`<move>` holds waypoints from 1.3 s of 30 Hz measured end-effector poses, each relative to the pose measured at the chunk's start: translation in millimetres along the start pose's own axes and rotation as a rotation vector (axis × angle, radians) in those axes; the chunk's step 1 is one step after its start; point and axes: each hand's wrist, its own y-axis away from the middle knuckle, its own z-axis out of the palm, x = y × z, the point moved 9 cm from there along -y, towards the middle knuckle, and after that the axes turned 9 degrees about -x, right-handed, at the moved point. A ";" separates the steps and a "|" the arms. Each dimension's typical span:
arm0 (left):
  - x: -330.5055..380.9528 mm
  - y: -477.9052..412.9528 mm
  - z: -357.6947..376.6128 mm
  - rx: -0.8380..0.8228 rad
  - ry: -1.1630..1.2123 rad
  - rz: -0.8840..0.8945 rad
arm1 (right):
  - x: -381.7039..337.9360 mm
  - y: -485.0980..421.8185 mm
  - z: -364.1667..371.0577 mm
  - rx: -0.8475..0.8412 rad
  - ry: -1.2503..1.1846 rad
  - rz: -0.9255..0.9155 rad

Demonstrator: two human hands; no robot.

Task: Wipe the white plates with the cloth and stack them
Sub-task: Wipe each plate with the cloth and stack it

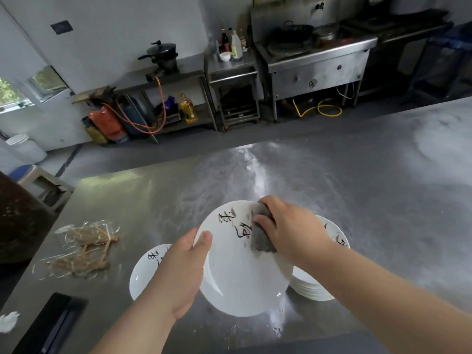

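Observation:
My left hand (184,267) grips the left rim of a white plate (237,272) with black brush lettering, held tilted above the steel table (357,200). My right hand (288,226) holds a grey cloth (263,233) and presses it on the plate's upper right face. A stack of white plates (319,284) stands on the table to the right, partly hidden by my right arm. One more white plate (145,269) lies flat to the left, partly behind my left hand.
Clear plastic packets with brown sticks (84,249) lie at the table's left. A black flat object (51,325) sits at the near left edge beside a white crumpled scrap (9,321). Across the aisle stand steel counters, a stove with a wok (293,31) and gas cylinders (109,123).

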 end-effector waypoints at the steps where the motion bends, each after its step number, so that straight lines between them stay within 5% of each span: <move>1: 3.0 0.1 4.8 -0.035 -0.017 0.006 | -11.5 -4.1 -4.0 0.031 0.003 -0.065; 4: 11.2 1.1 2.7 0.038 0.036 0.074 | -19.3 -19.3 -14.3 0.079 -0.056 -0.063; 10: -7.0 7.6 -21.5 0.386 0.179 0.071 | 39.1 28.3 47.1 0.090 -0.594 0.423; 17: -9.7 7.7 5.5 0.288 0.169 0.086 | 11.3 -20.7 -11.5 0.200 -0.233 0.070; 19: 1.6 5.1 -6.9 0.395 0.268 0.139 | 17.1 -20.5 -2.0 0.165 -0.287 0.209; 23: 4.3 1.3 -19.8 0.479 0.348 0.177 | 26.5 25.0 69.1 0.007 -0.787 0.486; 30: -25.7 13.7 22.9 0.365 0.310 0.139 | 40.0 -13.0 10.0 0.158 -0.413 0.353; 35: -23.8 8.4 10.8 0.467 0.276 0.202 | 44.8 14.3 33.4 0.223 -0.551 0.442; 39: -28.0 0.8 17.0 0.414 0.236 0.157 | 50.4 37.1 71.7 0.112 -0.703 0.546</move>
